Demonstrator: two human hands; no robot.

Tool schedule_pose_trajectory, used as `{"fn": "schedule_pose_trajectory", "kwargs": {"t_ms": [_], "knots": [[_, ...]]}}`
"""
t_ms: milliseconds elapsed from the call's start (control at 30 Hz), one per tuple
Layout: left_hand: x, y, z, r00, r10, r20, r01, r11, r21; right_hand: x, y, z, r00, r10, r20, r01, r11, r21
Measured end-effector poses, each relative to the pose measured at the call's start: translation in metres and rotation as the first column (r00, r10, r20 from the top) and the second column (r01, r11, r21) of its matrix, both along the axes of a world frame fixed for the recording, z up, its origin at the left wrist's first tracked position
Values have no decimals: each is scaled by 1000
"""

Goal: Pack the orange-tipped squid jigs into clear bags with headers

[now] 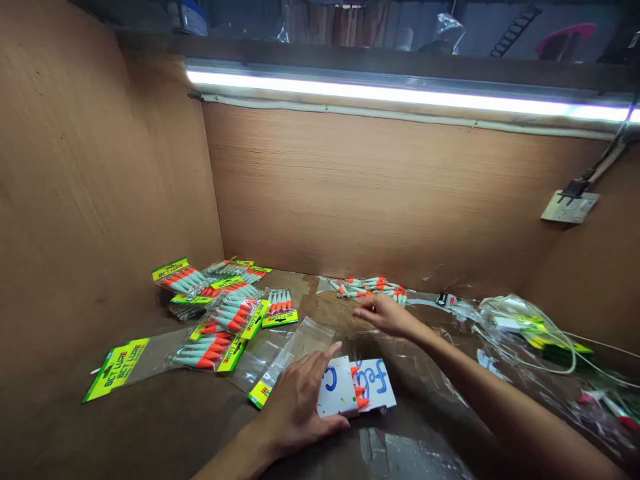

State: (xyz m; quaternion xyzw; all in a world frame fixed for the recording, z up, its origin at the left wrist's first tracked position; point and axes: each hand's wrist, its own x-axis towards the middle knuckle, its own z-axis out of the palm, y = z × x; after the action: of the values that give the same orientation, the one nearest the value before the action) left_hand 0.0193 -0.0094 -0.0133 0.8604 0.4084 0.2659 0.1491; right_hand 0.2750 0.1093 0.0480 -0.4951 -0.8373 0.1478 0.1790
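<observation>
My left hand [300, 400] lies flat with fingers spread on a white card with blue lettering [373, 383], which holds a few orange-tipped lures [359, 393] in a slot. An empty clear bag with a yellow header [285, 360] lies under and beside that hand. My right hand [385, 315] reaches forward, fingers loosely curled, hovering just in front of a loose heap of orange-and-pale lures [373, 287] near the back wall. I cannot make out anything held in it.
Several filled lure packets with yellow-green headers [225, 313] are piled at the left. One empty header bag [120, 367] lies nearer the front left. Clear plastic bags and white cord [525, 327] clutter the right. Brown board walls enclose the bench; a tube light [400, 93] runs overhead.
</observation>
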Motion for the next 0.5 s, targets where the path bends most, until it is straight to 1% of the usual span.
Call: {"fn": "schedule_pose_trajectory", "kwargs": {"t_ms": [33,133,167,233,300,367,433,500], "knots": [[0,0,0,1000,-1,-2,1,1000,-2,-4,23,3,996,-85,14,85,996,10],[-1,0,-1,1000,1,-3,-1,1000,-4,-28,85,5,974,-221,58,221,975,6],[-1,0,-2,1000,1,-4,-1,1000,-3,-39,101,5,964,-255,78,257,966,-8],[-2,1,-4,1000,-1,-11,1,1000,4,-61,125,3,944,-308,117,315,948,-41],[-3,3,-6,1000,-5,-16,5,1000,8,-80,139,-2,932,-333,141,346,935,-80],[-3,4,-8,1000,-15,-15,15,1000,12,-95,146,-6,930,-338,142,356,926,-126],[-2,3,-8,1000,-19,-13,19,1000,15,-103,149,-10,936,-333,118,349,920,-175],[-1,2,-6,1000,-17,-10,17,1000,14,-104,150,-10,945,-319,67,326,919,-224]]}}
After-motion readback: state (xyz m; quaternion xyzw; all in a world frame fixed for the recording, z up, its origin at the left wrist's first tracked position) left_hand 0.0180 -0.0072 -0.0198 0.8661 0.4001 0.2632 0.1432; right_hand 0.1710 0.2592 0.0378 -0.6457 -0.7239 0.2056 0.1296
